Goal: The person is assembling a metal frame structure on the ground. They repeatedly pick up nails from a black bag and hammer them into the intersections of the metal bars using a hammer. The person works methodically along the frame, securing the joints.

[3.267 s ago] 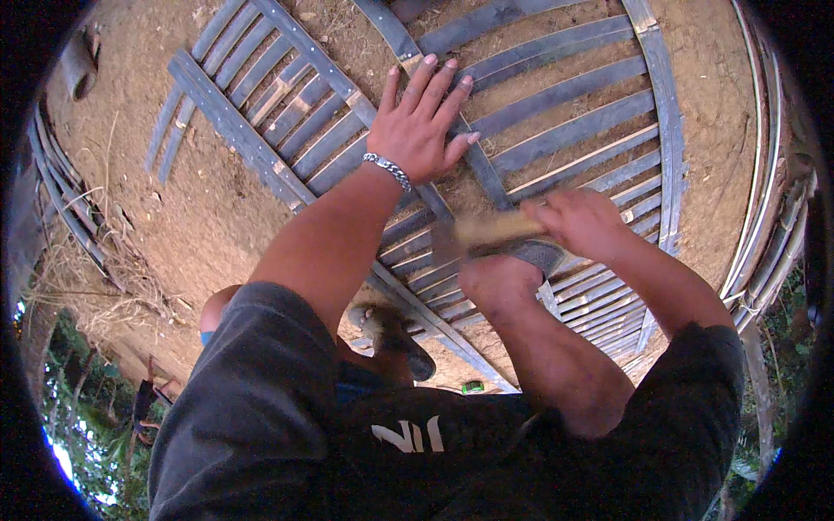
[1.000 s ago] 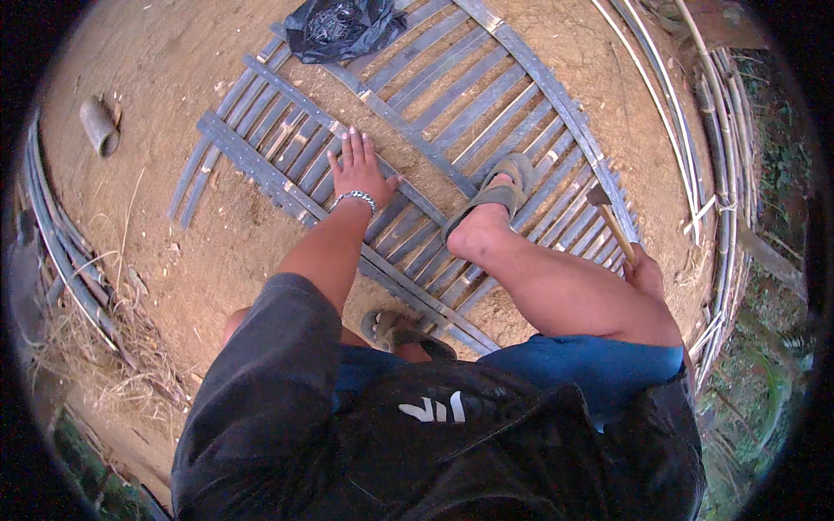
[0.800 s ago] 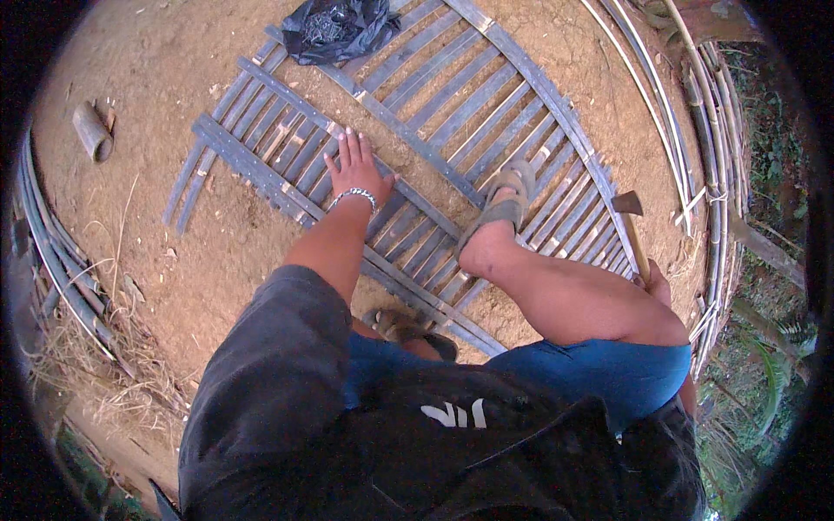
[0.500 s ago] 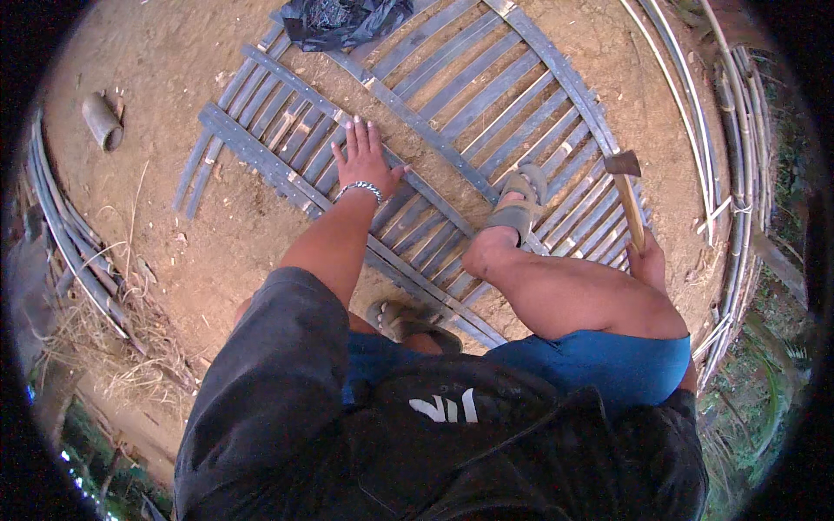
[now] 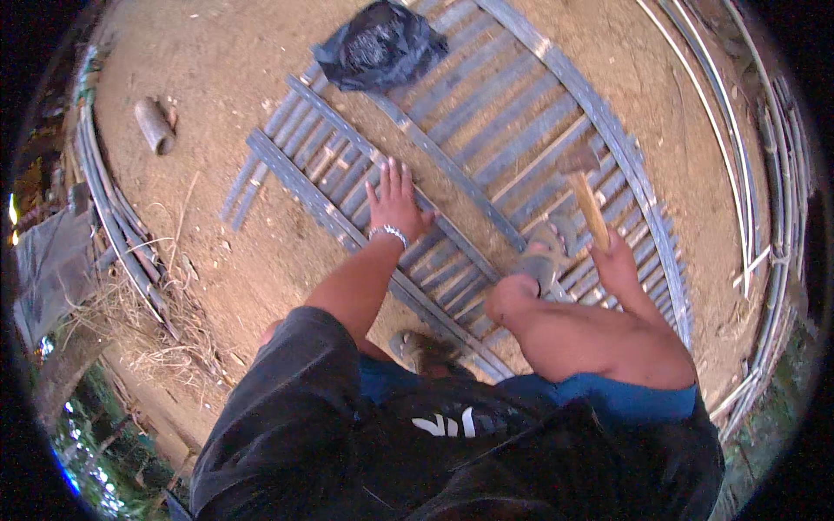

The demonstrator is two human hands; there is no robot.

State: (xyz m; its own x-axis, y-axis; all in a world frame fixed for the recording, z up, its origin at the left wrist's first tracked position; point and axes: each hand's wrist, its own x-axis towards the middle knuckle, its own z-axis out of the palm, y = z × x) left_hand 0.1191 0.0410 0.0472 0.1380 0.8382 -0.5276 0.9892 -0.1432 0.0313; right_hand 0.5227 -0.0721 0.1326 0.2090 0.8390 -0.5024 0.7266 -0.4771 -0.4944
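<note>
A person crouches over a slatted bamboo panel (image 5: 486, 113) lying flat on bare dirt, seen from above. The left hand (image 5: 395, 204) lies open, palm down and fingers spread, pressing on the slats near the panel's left part; a metal bracelet (image 5: 388, 233) circles that wrist. The right hand (image 5: 617, 260) is closed around the wooden handle of a hammer (image 5: 584, 187), whose head points away, above the slats to the right. A sandalled foot (image 5: 546, 260) rests on the panel just left of the hammer hand. A black plastic bag (image 5: 380, 45) sits on the far end of the panel. A short bamboo tube (image 5: 154, 126) lies on the dirt at far left.
</note>
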